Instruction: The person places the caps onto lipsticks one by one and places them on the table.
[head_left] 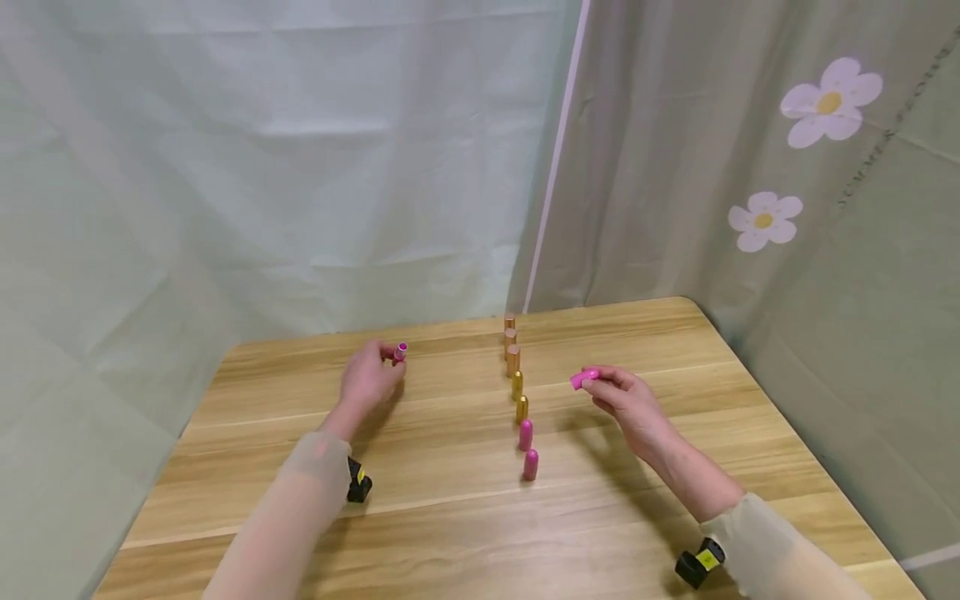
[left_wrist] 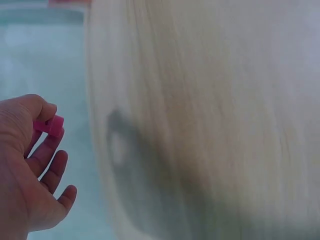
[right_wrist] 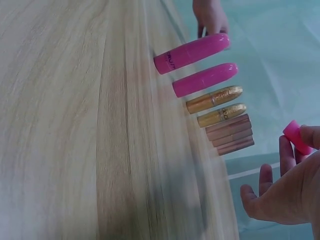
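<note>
Over the left part of the table, my left hand (head_left: 369, 382) pinches a small pink lipstick base (head_left: 401, 352) with a silvery rim, its top end turned toward the head camera. In the left wrist view, the thumb and index finger hold this pink piece (left_wrist: 55, 126) while the other fingers are loosely bent. To the right, my right hand (head_left: 632, 410) pinches a pink lipstick cap (head_left: 585, 378), tilted and raised above the table. Between the hands stands a row of upright lipsticks: two pink ones (head_left: 530, 465) nearest, two gold ones (head_left: 522, 409), then three copper-coloured ones (head_left: 513, 361).
The wooden table (head_left: 450, 533) ends at the back against a pale curtain (head_left: 337, 167). Another curtain with white flowers (head_left: 763, 221) hangs at the right. A black wrist camera (head_left: 358, 483) is strapped to the left sleeve, another camera (head_left: 700, 563) to the right.
</note>
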